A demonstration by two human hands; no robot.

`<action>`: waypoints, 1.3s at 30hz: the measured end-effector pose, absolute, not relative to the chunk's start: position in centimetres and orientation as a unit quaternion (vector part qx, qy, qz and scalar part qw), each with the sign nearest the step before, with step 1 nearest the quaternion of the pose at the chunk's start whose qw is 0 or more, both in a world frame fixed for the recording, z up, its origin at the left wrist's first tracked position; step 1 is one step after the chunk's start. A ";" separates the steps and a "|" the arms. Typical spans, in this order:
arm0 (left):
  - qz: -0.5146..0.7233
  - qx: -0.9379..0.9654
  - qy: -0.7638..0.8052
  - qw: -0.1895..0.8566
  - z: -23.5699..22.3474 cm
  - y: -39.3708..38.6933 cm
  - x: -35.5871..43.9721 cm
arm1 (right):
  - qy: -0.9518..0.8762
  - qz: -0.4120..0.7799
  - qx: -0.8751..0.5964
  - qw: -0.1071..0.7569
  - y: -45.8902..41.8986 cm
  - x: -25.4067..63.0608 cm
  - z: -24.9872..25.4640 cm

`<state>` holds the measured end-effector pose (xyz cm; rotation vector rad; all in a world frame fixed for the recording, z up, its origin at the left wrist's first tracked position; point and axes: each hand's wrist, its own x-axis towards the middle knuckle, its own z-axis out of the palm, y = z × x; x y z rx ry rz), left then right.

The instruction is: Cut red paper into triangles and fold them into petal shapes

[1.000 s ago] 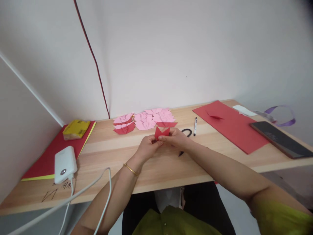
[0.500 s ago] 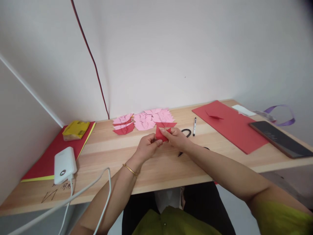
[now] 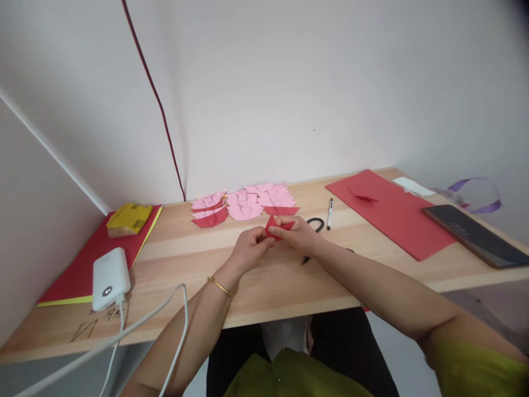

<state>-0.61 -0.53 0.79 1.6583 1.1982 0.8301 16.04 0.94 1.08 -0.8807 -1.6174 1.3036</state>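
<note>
A small folded piece of red paper [image 3: 271, 224] is pinched between my two hands, a little above the wooden table [image 3: 173, 275]. My left hand [image 3: 251, 246] grips its left lower edge with thumb and fingers. From the right, my right hand [image 3: 298, 232] closes on it, the thumb pressing its face; part of the paper is hidden by the fingers. Just behind the hands lie several pink folded paper pieces [image 3: 243, 205] and red folded pieces [image 3: 210, 219]. Black-handled scissors [image 3: 316, 224] lie partly under my right forearm.
A pen [image 3: 329, 214] lies right of the scissors. Farther right are red sheets [image 3: 397, 223] with a small red cutting, and a phone [image 3: 475, 234]. At left, a power bank [image 3: 111, 278] with a white cable and a yellow packet [image 3: 129, 219] rest on red and yellow paper.
The red paper has turned in my hands; a pointed corner now shows at the top instead of a flat, squarish face. Both hands stay in nearly the same place.
</note>
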 end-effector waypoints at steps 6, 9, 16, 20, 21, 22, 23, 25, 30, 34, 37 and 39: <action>0.328 0.677 0.471 0.461 0.9 -0.7 -0.8 | -0.659 0.497 -0.381 0.416 1.0 16.2 1.2; 0.328 0.679 0.474 0.455 1.0 -0.7 -0.7 | -0.661 0.495 -0.389 0.408 1.1 16.3 1.2; 0.373 0.659 0.447 0.476 1.1 -0.7 -0.4 | -0.679 0.448 -0.403 0.419 1.0 16.1 1.3; 0.410 0.596 0.420 0.548 0.6 -0.7 -0.2 | -0.670 0.453 -0.409 0.423 0.9 16.0 1.5; 0.414 0.585 0.415 0.560 0.6 -0.7 -0.2 | -0.670 0.441 -0.420 0.425 0.9 16.1 1.5; 0.412 0.584 0.413 0.565 0.5 -0.8 -0.2 | -0.671 0.425 -0.432 0.427 0.9 16.1 1.5; 0.404 0.591 0.416 0.561 0.5 -0.8 -0.1 | -0.675 0.408 -0.441 0.428 1.0 16.2 1.4; 0.377 0.615 0.438 0.536 0.5 -0.9 -0.1 | -0.686 0.379 -0.447 0.431 1.0 16.2 1.3; 0.404 0.590 0.464 0.522 0.1 -0.5 -0.4 | -0.675 0.448 -0.420 0.409 1.4 16.3 1.0; 0.456 0.552 0.444 0.539 -0.2 0.0 -0.7 | -0.698 0.443 -0.419 0.375 1.6 16.5 0.8; 0.460 0.554 0.430 0.545 -0.1 0.1 -0.8 | -0.723 0.423 -0.395 0.376 1.5 16.4 0.9; 0.459 0.560 0.419 0.548 0.1 0.0 -0.8 | -0.714 0.425 -0.403 0.384 1.4 16.2 0.9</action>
